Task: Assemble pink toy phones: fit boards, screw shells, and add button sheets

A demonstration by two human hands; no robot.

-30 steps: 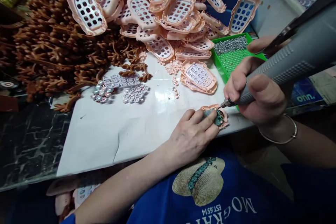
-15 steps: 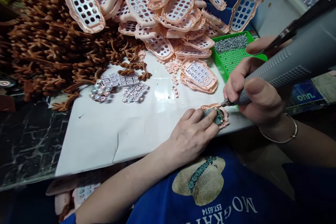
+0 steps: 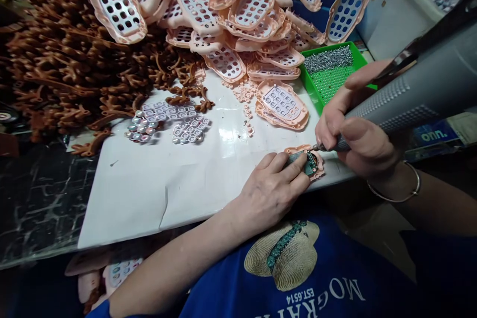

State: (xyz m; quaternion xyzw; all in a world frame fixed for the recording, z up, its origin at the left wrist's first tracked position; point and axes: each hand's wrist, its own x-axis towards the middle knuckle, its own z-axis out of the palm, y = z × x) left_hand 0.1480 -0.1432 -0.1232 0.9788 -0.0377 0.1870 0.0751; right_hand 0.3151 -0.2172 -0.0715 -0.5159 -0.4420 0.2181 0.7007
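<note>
The right grip [image 3: 368, 156] is wrapped around a grey driver [image 3: 421, 87], its slim bit slanting down to the far edge of a pink shell [image 3: 319, 173]. The shell lies near the front edge of the white desk [image 3: 208, 184], a green board [image 3: 310, 167] inside it. The left grip [image 3: 274, 186] rests over the shell, fingers together and pressing on the board — whether its thumb pinches underneath, I cannot tell. Beyond the hands stands a green tray [image 3: 308, 90] with screws [image 3: 328, 59] at its far end; left of it sit two keypad shells [image 3: 282, 104], stacked — and behind these, a heap of shells [image 3: 257, 5].
</note>
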